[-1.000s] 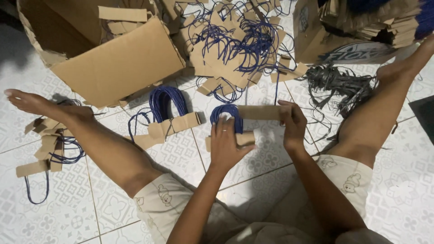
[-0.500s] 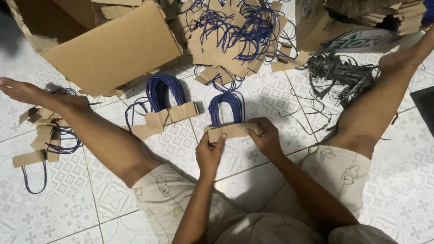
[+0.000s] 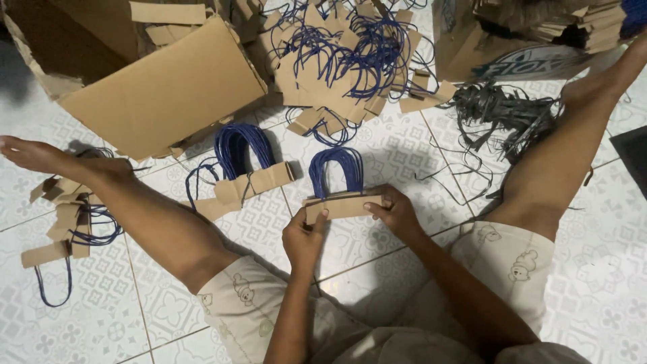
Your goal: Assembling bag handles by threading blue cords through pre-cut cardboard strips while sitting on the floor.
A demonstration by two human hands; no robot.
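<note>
Cardboard strips with blue cord handles point(image 3: 340, 195) rest edge-down on the tiled floor point(image 3: 404, 152), pinched at each end by the left hand point(image 3: 304, 237) and right hand point(image 3: 397, 214), lower than a moment ago. The open carton point(image 3: 162, 94) behind holds loose strips.

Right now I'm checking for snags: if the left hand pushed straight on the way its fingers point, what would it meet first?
The left hand points away from the body, so it would first press further into the cardboard strip stack it already grips; beyond that, the blue cord loops, though depth is unclear.
</note>
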